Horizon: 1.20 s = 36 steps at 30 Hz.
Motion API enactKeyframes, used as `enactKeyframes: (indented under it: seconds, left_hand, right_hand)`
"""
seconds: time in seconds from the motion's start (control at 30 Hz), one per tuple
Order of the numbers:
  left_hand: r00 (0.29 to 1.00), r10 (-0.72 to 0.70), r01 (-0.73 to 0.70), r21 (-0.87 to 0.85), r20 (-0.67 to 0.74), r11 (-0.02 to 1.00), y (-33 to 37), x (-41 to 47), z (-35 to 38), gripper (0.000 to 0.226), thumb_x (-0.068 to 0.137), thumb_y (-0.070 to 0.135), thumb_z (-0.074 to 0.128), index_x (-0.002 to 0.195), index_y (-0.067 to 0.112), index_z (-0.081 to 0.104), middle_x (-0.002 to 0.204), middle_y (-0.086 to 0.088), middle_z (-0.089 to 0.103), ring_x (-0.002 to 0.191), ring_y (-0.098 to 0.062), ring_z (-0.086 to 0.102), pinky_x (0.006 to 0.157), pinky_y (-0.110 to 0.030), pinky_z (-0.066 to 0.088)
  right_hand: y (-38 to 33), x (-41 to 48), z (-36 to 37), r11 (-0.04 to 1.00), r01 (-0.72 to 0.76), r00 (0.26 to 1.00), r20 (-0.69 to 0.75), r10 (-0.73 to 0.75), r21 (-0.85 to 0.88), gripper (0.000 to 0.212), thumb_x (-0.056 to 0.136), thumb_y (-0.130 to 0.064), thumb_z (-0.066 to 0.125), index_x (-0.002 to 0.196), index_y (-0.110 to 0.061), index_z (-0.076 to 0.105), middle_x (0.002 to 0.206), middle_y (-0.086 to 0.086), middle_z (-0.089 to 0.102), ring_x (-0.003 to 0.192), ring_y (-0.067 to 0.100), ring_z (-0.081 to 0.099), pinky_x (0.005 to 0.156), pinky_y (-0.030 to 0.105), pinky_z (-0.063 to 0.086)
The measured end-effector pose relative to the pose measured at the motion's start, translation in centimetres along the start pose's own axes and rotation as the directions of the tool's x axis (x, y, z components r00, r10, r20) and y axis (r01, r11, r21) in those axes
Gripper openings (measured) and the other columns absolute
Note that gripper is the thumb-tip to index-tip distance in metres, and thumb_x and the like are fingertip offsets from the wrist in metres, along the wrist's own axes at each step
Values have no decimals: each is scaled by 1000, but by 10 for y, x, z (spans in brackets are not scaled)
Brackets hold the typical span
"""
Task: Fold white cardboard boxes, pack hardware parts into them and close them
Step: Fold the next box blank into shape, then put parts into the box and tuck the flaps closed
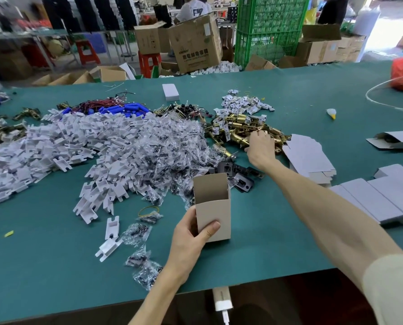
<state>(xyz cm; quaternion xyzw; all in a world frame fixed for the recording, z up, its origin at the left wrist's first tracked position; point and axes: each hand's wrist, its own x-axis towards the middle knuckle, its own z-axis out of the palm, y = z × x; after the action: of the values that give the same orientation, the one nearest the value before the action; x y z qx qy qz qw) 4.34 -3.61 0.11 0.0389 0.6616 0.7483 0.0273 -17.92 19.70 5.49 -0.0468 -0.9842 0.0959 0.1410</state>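
My left hand (192, 238) grips a folded white cardboard box (213, 208) that stands upright on the green table (266, 242), its top flap open and its inside empty. My right hand (260, 148) reaches far forward into a pile of brass latch parts (240, 126); its fingers curl among them, and whether they hold one is hidden. Dark metal plates (241, 177) lie just behind the box. A stack of flat box blanks (310, 158) lies to the right of my right hand.
A large heap of white plastic pieces (66, 146) and small clear bags of screws (163, 146) covers the table's left and middle. Blue batteries with wires (125, 109) lie behind. Folded closed boxes (388, 200) sit at the right. Brown cartons and a green crate stand beyond the table.
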Motion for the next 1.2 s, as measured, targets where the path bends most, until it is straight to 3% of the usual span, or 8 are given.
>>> enactKeyframes:
  seconds: [0.1,0.17,0.3,0.43,0.63,0.83,1.0,1.2]
  left_hand:
    - [1000,-3,3,-1,-2,1000,0,0,0,43,84,27,81,125,25,67,118,2,76,111,-15,71,89,-27,58]
    - [1000,-11,11,5,-15,1000,0,-1,0,42,83,28,82,122,25,68,116,3,77,110,-16,72,87,-26,57]
    - [1000,-18,18,16,-18,1000,0,-1,0,39,83,31,81,120,26,69,115,5,77,108,-14,72,86,-25,58]
    - [1000,-13,14,22,-20,1000,0,-1,0,38,83,34,81,118,27,69,114,6,77,107,-13,72,87,-25,58]
    - [1000,-14,14,12,-17,1000,-1,-2,0,42,82,32,82,120,23,68,114,6,77,107,-12,72,85,-22,57]
    - [1000,-1,2,15,-6,1000,-1,-4,-2,42,82,31,82,121,21,69,114,4,77,107,-15,73,85,-24,57]
    - [1000,6,-6,15,-13,1000,0,-4,-2,42,81,30,83,120,22,70,113,5,78,105,-13,73,83,-21,56]
    - [1000,20,-20,0,9,1000,1,-6,-3,39,82,23,82,119,19,71,112,2,78,105,-14,72,83,-22,56]
  right_hand:
    - [0,-8,-5,975,22,1000,7,-24,223,11,99,-1,58,109,-4,59,122,13,54,94,16,62,82,36,47]
    - [-3,-16,-14,942,9,1000,-3,-9,334,7,98,-4,62,105,-5,61,120,11,53,79,3,53,79,34,46]
    - [-12,-35,-47,831,19,996,-82,32,556,6,94,-9,70,99,-7,66,109,10,56,92,25,64,86,36,55]
    - [-28,-66,-93,653,114,991,-131,-22,749,12,92,-3,71,92,-13,64,93,13,71,70,16,71,65,22,59]
    - [-51,-112,-151,444,285,952,-198,-233,849,13,89,1,73,103,1,71,83,7,74,68,18,74,64,25,59]
    - [-71,-144,-165,666,492,864,-219,-454,560,17,86,0,76,103,-3,74,93,-2,62,76,5,62,74,9,48]
    - [-80,-156,-161,726,556,821,-131,-556,405,16,89,-4,73,105,-5,74,105,3,64,92,23,64,84,42,54]
    - [-84,-161,-152,754,513,823,15,-568,410,17,89,-5,73,106,-6,75,106,3,63,93,24,64,85,43,52]
